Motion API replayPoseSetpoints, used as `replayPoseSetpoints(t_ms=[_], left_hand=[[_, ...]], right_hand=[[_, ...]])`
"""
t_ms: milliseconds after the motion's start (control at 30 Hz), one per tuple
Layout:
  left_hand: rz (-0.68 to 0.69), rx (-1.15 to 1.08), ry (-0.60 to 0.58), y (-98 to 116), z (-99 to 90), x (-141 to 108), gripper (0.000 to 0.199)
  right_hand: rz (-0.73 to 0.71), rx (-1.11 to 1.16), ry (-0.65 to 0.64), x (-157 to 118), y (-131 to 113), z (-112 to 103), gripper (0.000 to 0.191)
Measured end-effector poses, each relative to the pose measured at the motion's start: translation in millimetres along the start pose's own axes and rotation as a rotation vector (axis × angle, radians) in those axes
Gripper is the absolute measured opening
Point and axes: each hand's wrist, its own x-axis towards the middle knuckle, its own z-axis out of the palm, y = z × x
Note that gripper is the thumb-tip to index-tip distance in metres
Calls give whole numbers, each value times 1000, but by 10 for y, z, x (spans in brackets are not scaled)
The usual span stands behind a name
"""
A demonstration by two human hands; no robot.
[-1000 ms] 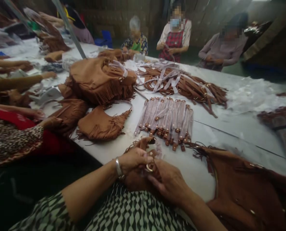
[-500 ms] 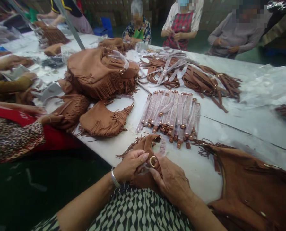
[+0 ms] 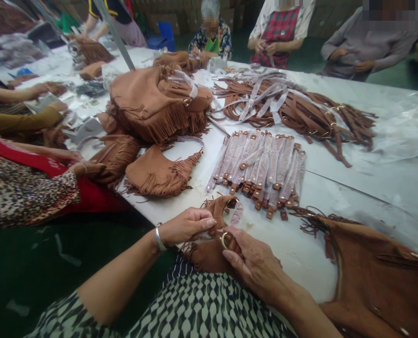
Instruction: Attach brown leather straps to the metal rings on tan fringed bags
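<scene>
A brown fringed bag [image 3: 210, 256] lies at the table's near edge, against my patterned clothing. My left hand [image 3: 189, 226], with a silver bracelet at its wrist, is closed in a pinch on a thin piece near the bag's strap end; the piece is too small to name. Close beside it, my right hand [image 3: 247, 253] grips a brown strap tab with a gold ring [image 3: 225, 240] between thumb and fingers. Behind both hands lies a pile of plastic-wrapped straps [image 3: 261, 164] with brown ends.
Fringed bags [image 3: 159, 173] lie left of the strap pile on the white table [image 3: 296, 249]. A large brown bag [image 3: 381, 272] is at the right. Long straps [image 3: 300, 110] lie farther back. Co-workers' hands [image 3: 89, 169] are at the left, and people stand across the table.
My left hand has moved left, away from my right hand, and the gap between them has widened. The camera view has shifted slightly, so the table's contents appear farther right.
</scene>
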Motion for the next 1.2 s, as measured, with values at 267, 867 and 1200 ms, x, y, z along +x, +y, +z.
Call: replayPoseSetpoints(t_ms=[267, 867, 1200], left_hand=[[-108, 23, -25, -65, -51, 26, 38], [-146, -189, 123, -375, -72, -116, 40], [-135, -100, 131, -454, -17, -98, 41]], right_hand=[[-27, 18, -102, 65, -43, -15, 14], [-81, -87, -88, 183, -57, 103, 23], [-45, -164, -56, 198, -20, 207, 12]])
